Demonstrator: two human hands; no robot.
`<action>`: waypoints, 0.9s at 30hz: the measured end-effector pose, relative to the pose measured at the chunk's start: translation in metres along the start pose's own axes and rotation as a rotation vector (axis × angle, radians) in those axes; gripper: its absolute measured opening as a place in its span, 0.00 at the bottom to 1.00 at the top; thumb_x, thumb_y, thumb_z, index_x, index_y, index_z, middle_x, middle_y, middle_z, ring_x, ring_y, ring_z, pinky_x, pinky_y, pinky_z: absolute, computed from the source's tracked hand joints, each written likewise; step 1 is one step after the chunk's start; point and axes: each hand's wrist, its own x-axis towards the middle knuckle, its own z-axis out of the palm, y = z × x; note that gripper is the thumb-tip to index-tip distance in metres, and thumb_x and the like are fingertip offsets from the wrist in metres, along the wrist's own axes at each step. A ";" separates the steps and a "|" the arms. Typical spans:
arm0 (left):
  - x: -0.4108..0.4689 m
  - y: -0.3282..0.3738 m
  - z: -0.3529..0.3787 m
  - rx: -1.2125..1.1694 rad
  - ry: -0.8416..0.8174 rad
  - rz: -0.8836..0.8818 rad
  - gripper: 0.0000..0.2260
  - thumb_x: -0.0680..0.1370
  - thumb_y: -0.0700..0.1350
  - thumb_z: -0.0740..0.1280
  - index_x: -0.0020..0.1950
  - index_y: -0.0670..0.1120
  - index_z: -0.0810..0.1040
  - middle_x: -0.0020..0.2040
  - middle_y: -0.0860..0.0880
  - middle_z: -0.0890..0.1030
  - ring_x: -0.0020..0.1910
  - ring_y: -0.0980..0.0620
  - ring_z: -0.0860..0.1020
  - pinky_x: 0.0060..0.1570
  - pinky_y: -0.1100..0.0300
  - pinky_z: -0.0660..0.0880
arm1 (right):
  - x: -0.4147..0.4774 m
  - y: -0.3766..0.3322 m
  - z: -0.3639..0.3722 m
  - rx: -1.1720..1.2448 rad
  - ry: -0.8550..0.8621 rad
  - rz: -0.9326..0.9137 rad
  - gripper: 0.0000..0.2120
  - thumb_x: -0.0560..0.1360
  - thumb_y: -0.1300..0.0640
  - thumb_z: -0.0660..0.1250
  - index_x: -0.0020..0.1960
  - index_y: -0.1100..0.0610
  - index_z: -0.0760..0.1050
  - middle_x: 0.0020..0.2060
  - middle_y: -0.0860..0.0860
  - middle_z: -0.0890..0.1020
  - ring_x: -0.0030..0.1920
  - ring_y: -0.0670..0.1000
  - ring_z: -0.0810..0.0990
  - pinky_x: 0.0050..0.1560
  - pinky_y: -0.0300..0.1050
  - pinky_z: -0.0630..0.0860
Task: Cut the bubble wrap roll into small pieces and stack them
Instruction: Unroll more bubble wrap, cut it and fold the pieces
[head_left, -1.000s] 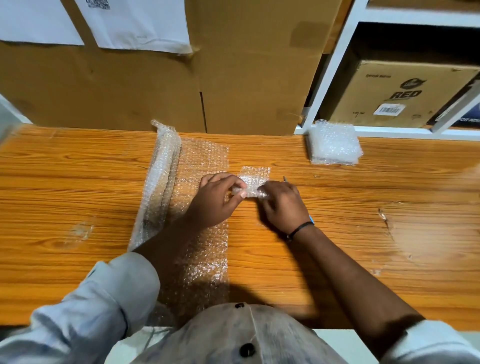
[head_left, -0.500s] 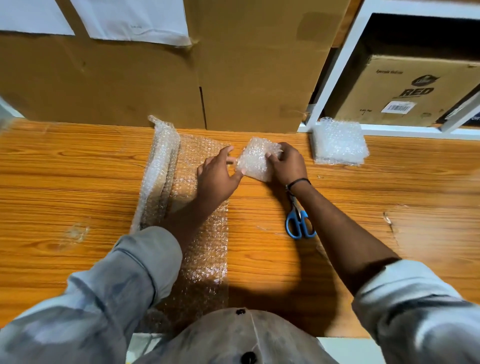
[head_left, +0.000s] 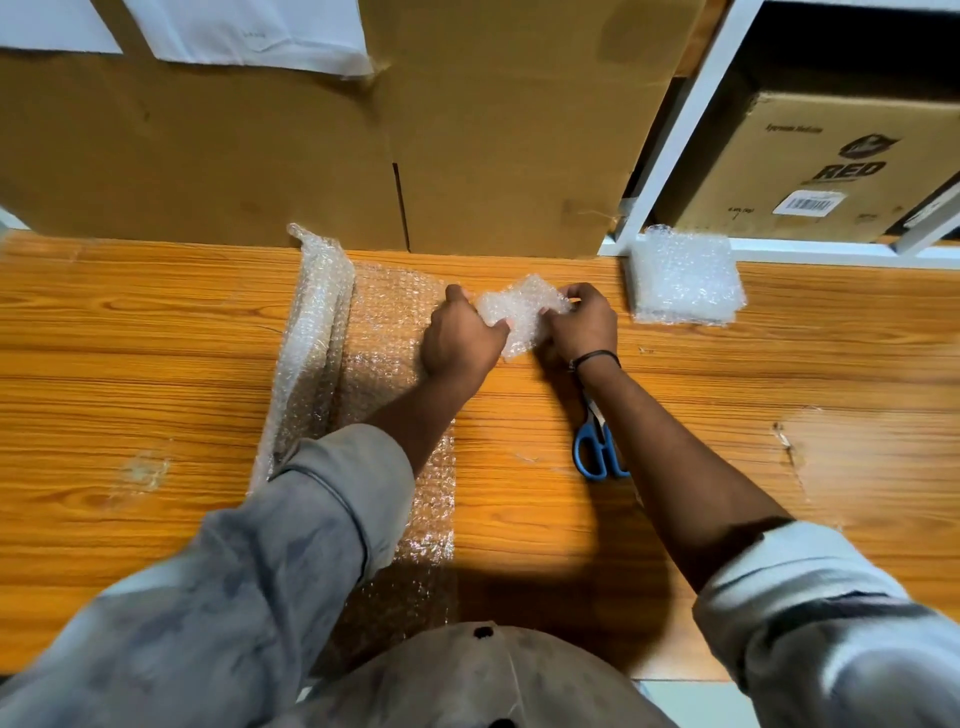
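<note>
Head-camera view, looking down on a wooden table (head_left: 156, 364) whose far edge meets large cardboard boxes (head_left: 208, 156) and a white shelf frame (head_left: 670, 135).

The bubble wrap roll (head_left: 317, 332) lies left of centre. Its wound part is on the left, and a loose sheet (head_left: 400, 306) is spread flat on the wood beside it, running toward the person. This layout probably keeps a free edge facing the cutting side. The left forearm crosses over the sheet.

At the far right, just in front of the shelf, sits the stack (head_left: 685, 275) of finished squares. It is well apart from the roll, so cut and uncut material do not mix.

Between roll and stack, the left hand (head_left: 457, 343) and the right hand (head_left: 584, 322) each pinch an opposite edge of one cut piece (head_left: 519, 312), fingers and thumb closed on the film. The piece appears raised off the table and slightly crumpled. The two-handed hold therefore likely serves to pull it flat before stacking.

The blue-handled scissors (head_left: 597, 447) lie on the table, partly beneath the right forearm. They are in neither hand but within easy reach for the next cut.

Judged stage: the piece is severed but not yet placed on the stack.
</note>
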 end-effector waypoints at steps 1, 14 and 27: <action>0.003 0.001 0.002 -0.056 0.000 -0.015 0.28 0.74 0.55 0.76 0.70 0.48 0.70 0.57 0.45 0.82 0.53 0.40 0.82 0.44 0.53 0.77 | -0.002 0.000 -0.002 0.020 0.003 0.012 0.14 0.75 0.59 0.73 0.60 0.57 0.77 0.48 0.54 0.84 0.41 0.50 0.79 0.28 0.27 0.66; 0.019 0.072 0.018 -0.616 -0.141 0.117 0.32 0.73 0.41 0.79 0.73 0.53 0.70 0.53 0.52 0.84 0.44 0.53 0.84 0.43 0.55 0.84 | 0.012 0.013 -0.084 0.295 0.271 0.009 0.12 0.75 0.59 0.74 0.57 0.54 0.78 0.41 0.51 0.84 0.39 0.48 0.84 0.41 0.39 0.77; 0.034 0.190 0.084 -0.650 -0.207 0.024 0.26 0.75 0.37 0.76 0.70 0.44 0.73 0.52 0.46 0.84 0.43 0.50 0.82 0.37 0.59 0.83 | 0.072 0.053 -0.177 0.182 0.401 -0.020 0.12 0.75 0.58 0.72 0.58 0.54 0.79 0.36 0.48 0.82 0.42 0.50 0.82 0.50 0.44 0.78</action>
